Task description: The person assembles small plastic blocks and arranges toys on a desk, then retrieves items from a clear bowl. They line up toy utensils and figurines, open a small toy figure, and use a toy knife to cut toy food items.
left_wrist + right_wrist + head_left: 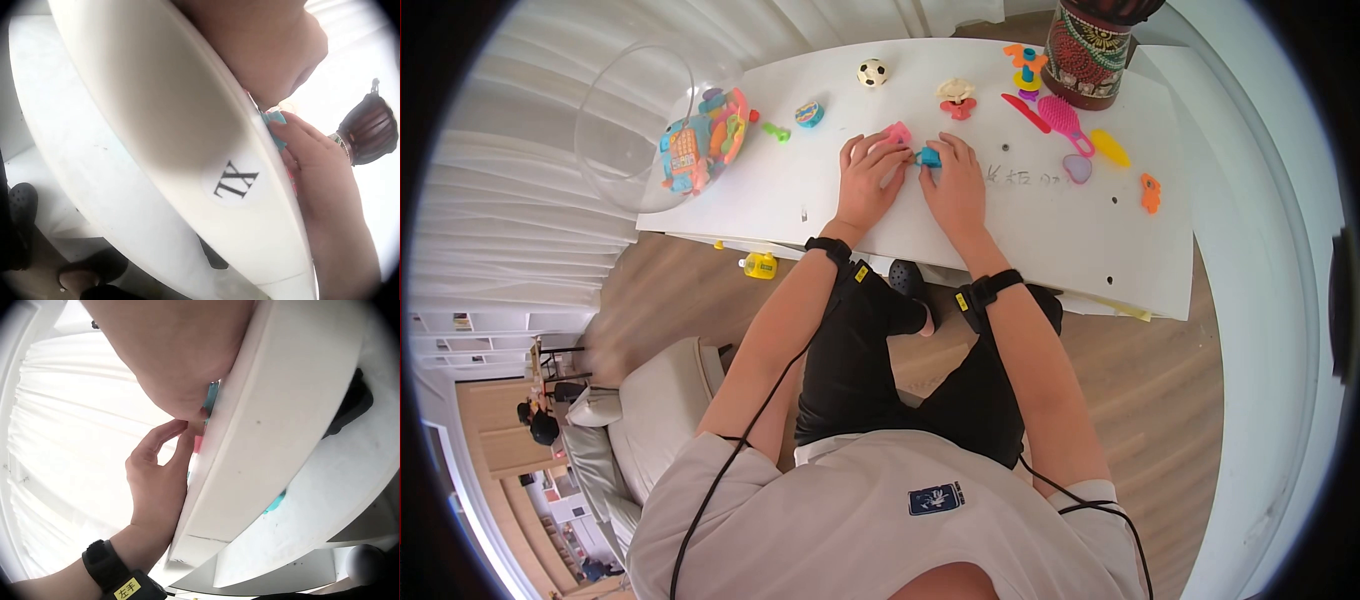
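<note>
Over the white table (800,170), a small blue toy piece (929,157) is between the two hands. My right hand (953,190) grips it between thumb and fingers; the left wrist view also shows the right hand (328,181) on the blue piece (274,119). The thumb and index fingertips of my left hand (868,192) come together at the piece's left end, as the left hand (156,481) in the right wrist view shows; the exact contact is covered by fingers. A pink toy (897,132) lies just beyond the left fingers, partly hidden.
A clear round container (635,130) with colourful toys stands at the left. Farther back are a small football (872,72), a round blue toy (809,114) and a cream-and-red toy (957,98). A drum (1088,55), pink brush (1063,118) and orange piece (1150,193) are right.
</note>
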The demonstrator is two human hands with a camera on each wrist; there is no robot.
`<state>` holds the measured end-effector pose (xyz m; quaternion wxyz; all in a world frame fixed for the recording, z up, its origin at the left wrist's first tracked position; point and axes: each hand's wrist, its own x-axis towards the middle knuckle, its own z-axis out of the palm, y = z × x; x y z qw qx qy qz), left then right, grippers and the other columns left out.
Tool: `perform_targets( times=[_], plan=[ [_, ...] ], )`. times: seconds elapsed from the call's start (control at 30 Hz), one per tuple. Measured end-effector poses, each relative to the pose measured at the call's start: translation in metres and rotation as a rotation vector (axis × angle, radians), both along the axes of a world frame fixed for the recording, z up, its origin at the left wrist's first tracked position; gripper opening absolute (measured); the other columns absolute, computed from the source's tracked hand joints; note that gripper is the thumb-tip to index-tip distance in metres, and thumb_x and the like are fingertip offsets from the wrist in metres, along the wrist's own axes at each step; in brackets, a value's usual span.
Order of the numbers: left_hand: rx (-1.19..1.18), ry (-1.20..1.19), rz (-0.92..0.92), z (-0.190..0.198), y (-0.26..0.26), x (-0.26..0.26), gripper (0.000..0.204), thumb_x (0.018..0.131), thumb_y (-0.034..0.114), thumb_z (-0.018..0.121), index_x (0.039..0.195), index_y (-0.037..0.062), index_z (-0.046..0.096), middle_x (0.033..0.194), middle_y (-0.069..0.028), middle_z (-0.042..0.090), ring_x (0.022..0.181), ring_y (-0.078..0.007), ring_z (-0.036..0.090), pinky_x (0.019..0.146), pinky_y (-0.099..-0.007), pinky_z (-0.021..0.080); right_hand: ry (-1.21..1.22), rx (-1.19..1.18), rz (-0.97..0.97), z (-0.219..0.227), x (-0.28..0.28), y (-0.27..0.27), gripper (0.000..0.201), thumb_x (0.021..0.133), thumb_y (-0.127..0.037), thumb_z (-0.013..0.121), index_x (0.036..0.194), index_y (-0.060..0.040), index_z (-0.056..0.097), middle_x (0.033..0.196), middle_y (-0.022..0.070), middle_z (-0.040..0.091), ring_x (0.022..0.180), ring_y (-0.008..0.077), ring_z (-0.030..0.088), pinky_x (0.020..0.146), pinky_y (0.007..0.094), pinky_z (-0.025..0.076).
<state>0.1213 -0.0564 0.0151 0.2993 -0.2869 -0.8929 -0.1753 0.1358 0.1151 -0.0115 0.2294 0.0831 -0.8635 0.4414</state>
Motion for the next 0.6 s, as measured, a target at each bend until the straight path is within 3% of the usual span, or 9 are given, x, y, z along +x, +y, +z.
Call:
perform_targets(
  times=[0.3, 0.6],
  plan=[
    [-0.036, 0.020, -0.019, -0.0035, -0.0036, -0.0017, 0.026, 0.084, 0.006, 0.078, 0.109, 0.0151, 0.077, 0.118, 0.0036, 0.077, 0.126, -0.0226, 0.061, 0.114, -0.0484, 0.037, 0.002, 0.028, 0.012, -0.0022, -0.0002, 0.0005, 0.041, 0.086, -0.011, 0.071, 0.127, -0.0082, 0.065, 0.134, 0.0095, 0.060, 0.127, 0.0307, 0.056, 0.106, 0.0442, 0.047],
    [0.011, -0.006, -0.061, -0.0012, -0.0017, -0.0020, 0.027, 0.081, 0.006, 0.081, 0.106, 0.0152, 0.077, 0.118, 0.0026, 0.077, 0.124, -0.0240, 0.062, 0.115, -0.0505, 0.039, 0.027, 0.050, -0.012, -0.0054, -0.0010, -0.0015, 0.040, 0.093, -0.008, 0.066, 0.132, -0.0069, 0.064, 0.136, 0.0113, 0.059, 0.129, 0.0310, 0.055, 0.106, 0.0443, 0.046]
  ],
)
